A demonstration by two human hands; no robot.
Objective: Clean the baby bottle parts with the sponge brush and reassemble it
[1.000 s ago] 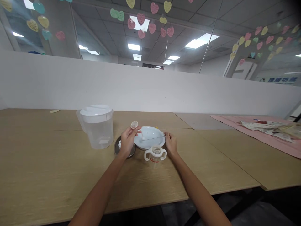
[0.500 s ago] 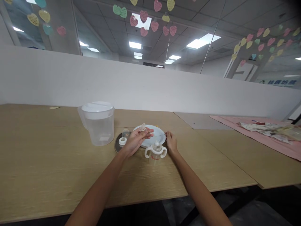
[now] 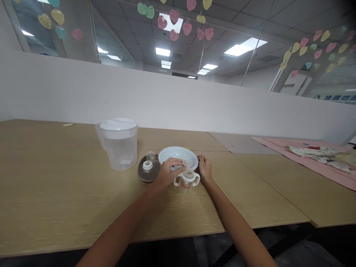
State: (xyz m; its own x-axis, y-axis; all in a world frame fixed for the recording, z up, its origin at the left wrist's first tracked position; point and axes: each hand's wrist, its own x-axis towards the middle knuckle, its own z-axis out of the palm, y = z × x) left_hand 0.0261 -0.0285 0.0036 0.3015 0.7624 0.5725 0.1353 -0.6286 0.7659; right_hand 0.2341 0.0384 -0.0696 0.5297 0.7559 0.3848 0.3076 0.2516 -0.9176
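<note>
My left hand (image 3: 169, 171) is closed on a small clear piece (image 3: 187, 163), just above the mouth of a baby bottle. The bottle (image 3: 185, 184) has two white handles and red lettering and stands upright on the table. My right hand (image 3: 205, 167) pinches a thin stick (image 3: 195, 159) at the right rim of a white bowl (image 3: 178, 151). Left of the bowl, a dark round tray (image 3: 144, 175) holds a white ring (image 3: 147, 165) and a clear dome cap (image 3: 150, 156).
A lidded clear pitcher (image 3: 121, 148) stands on the wooden table (image 3: 69, 193) at the left. A pink cloth (image 3: 278, 144) with packets lies at the right. Behind the table is a white partition (image 3: 167, 104).
My left hand has moved right and down with the clear piece, from over the bowl to above the bottle's mouth. My right hand stays by the bowl's rim. The view has shifted slightly.
</note>
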